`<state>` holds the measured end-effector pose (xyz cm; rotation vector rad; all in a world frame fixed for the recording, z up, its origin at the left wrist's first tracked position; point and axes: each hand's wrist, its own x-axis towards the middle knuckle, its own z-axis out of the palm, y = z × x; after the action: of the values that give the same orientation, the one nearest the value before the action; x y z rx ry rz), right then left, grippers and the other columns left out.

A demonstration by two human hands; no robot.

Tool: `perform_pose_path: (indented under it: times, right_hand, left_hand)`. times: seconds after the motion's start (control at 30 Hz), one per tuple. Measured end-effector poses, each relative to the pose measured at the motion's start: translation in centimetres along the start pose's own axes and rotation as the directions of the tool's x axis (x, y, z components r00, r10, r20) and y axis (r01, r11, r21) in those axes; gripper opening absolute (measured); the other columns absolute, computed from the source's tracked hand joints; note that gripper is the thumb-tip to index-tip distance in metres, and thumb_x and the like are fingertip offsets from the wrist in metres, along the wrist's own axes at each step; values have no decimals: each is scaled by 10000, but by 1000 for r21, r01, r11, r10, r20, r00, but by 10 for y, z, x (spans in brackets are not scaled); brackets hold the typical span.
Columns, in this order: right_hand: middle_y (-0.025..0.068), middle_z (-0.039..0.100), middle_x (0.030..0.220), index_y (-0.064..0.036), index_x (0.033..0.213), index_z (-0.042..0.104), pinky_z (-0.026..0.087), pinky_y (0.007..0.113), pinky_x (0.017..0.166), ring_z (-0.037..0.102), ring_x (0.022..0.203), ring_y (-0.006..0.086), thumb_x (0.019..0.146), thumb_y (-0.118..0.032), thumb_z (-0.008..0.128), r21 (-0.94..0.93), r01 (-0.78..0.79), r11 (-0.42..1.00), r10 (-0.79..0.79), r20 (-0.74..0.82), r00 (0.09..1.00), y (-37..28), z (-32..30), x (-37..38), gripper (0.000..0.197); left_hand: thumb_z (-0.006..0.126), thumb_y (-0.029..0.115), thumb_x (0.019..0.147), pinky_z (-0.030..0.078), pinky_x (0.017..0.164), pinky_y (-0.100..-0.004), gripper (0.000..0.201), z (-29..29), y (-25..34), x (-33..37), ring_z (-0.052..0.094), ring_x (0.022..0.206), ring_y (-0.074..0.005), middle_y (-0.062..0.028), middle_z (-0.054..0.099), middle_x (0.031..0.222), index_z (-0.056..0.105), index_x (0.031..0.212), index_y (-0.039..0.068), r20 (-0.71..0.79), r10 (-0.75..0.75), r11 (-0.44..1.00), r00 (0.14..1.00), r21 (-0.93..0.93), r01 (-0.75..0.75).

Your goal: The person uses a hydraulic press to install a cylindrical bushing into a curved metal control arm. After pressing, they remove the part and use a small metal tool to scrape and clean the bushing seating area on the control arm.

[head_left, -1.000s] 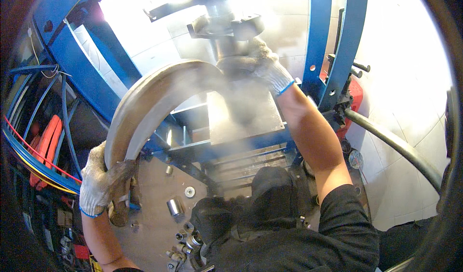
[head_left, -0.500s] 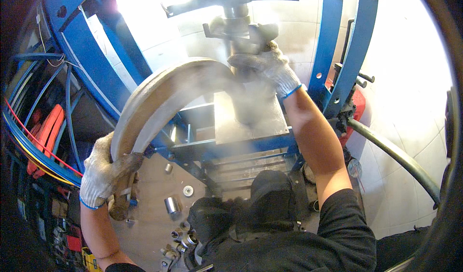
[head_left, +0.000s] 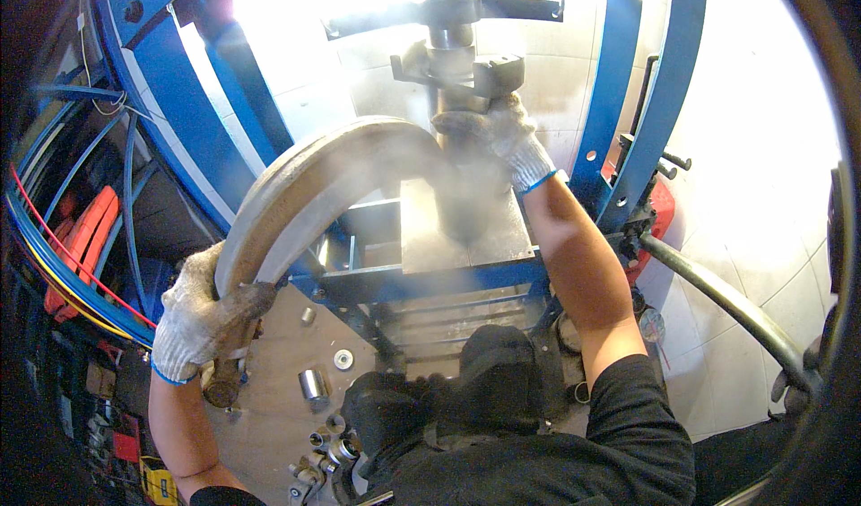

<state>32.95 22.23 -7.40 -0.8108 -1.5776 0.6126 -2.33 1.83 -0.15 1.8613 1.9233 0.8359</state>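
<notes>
Nearest you, your dark-clothed knees face the press frame, with loose metal parts, a shiny cylinder and a ring on the floor to their left. Your gloved left hand is closed around the lower end of the curved metal arm, near the bundled hoses. The arm arches over the frame's front edge — an open gap shows between its inner curve and that edge — and its far end blurs above the flat plate. On your right, a long bar slants outward, well apart from your forearm. Farther in, your gloved right hand bends its fingers against the ram column; haze hides whether they grip. Blue uprights flank it.
</notes>
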Motion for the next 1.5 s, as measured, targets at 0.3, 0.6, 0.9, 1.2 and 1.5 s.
perform_pose_path:
  times: [0.3, 0.6, 0.9, 1.2, 1.5]
  right_hand:
    - [110, 680, 1082, -46, 1146, 669, 546, 327, 830, 649, 996, 205, 652, -304, 929, -104, 64, 993, -72, -71, 995, -9, 7, -2, 615]
    - [108, 672, 1116, -40, 1153, 673, 549, 319, 837, 648, 1002, 207, 635, -329, 937, -65, 78, 995, -82, -50, 995, 2, 8, 3, 649]
    - [115, 669, 1124, -48, 1193, 661, 537, 329, 879, 637, 1052, 218, 633, -328, 941, -166, 115, 979, -128, -73, 989, -5, 3, 0, 686]
    - [118, 698, 1081, -31, 1171, 662, 565, 311, 814, 671, 991, 204, 632, -321, 950, -29, 43, 999, -44, -35, 998, 14, 3, 12, 676]
    - [132, 723, 1004, 0, 1140, 671, 579, 269, 739, 690, 883, 154, 735, -166, 888, -54, 11, 999, -16, -88, 996, 0, 4, 9, 488]
  left_hand:
    - [838, 328, 733, 575, 641, -315, 599, 3, -18, 5, 699, 703, -140, -110, 726, 881, 661, 1231, 45, -45, 207, 976, 977, 74, -204]
    - [827, 315, 754, 547, 601, -289, 557, 0, -8, 0, 674, 673, -119, -75, 709, 840, 661, 1202, 28, 50, 94, 991, 994, -103, -88]
    - [786, 283, 760, 528, 585, -284, 492, -2, -5, 3, 644, 641, -106, -44, 684, 789, 667, 1148, 5, 120, 170, 978, 978, -145, -152]
    - [814, 327, 752, 564, 618, -304, 557, -2, -4, 4, 686, 679, -136, -89, 710, 815, 661, 1179, 3, 93, 129, 988, 987, -96, -120]
    - [815, 288, 763, 568, 615, -299, 551, -2, 1, 6, 688, 672, -133, -101, 715, 824, 655, 1214, 15, 54, 126, 992, 991, -16, -125]
